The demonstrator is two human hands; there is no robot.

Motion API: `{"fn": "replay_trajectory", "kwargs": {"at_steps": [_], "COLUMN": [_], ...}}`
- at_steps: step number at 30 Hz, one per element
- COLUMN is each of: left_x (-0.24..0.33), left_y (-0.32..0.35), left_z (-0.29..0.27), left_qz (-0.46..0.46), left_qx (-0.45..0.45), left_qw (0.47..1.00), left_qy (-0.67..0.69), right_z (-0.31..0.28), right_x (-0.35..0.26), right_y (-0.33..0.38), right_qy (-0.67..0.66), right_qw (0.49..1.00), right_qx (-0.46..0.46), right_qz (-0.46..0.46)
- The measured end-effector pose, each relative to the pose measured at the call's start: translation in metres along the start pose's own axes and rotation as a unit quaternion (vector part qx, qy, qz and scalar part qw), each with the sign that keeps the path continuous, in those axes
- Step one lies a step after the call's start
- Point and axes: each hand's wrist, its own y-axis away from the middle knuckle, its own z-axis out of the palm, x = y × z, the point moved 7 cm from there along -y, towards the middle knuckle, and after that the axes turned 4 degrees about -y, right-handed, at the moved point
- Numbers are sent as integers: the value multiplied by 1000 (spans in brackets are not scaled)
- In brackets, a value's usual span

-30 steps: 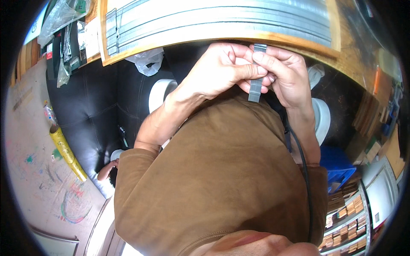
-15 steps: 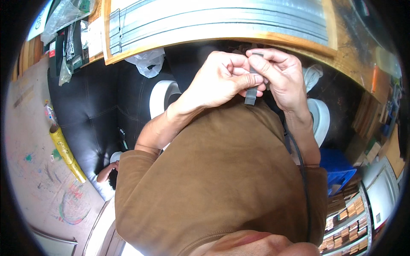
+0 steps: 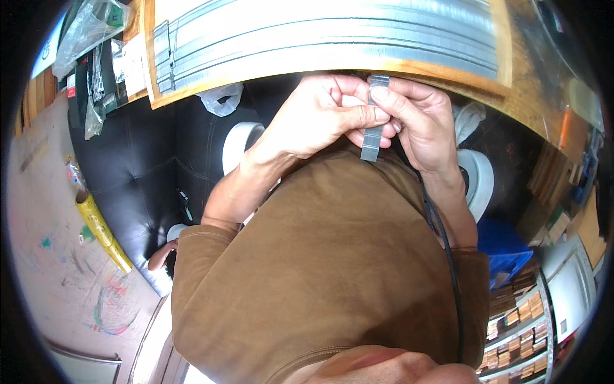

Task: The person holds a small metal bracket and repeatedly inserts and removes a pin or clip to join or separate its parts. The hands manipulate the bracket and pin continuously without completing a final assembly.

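A short grey strip, apparently made of thin metal pieces lined up side by side, stands nearly upright in front of my chest. My left hand pinches its middle between thumb and fingers. At the upper end, my right hand holds it with the thumb across its face. Both hands are close together, just below the near edge of a wooden tray. Long rows of similar grey metal pieces fill that tray. Some of the strip is hidden behind my fingers.
A black padded seat lies at left, beside a yellow roll. Plastic bags hang under the tray. To the right are a blue crate and shelves of small wooden blocks. Another person's arm shows at lower left.
The strip has tilted slightly, its face catching more light and its lower end shifting a little left. Both hands have moved slightly, keeping their pinch. The tray sits a bit lower in view.
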Motion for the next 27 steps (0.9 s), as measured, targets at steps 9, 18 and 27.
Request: {"fn": "replay_trajectory", "kwargs": {"at_steps": [9, 18, 27], "left_x": [0, -5, -10], "left_y": [-2, 11, 17], "left_z": [-2, 4, 8], "left_qz": [3, -9, -10], "left_qx": [-3, 18, 32], "left_qw": [1000, 1000, 999], "left_qy": [6, -17, -8], "right_z": [2, 4, 3], "right_x": [-2, -3, 1], "right_y": [-2, 4, 6], "right_qy": [1, 43, 51], "right_qw": [1000, 997, 996], "right_qx": [-8, -46, -66], "right_qz": [0, 40, 18]}}
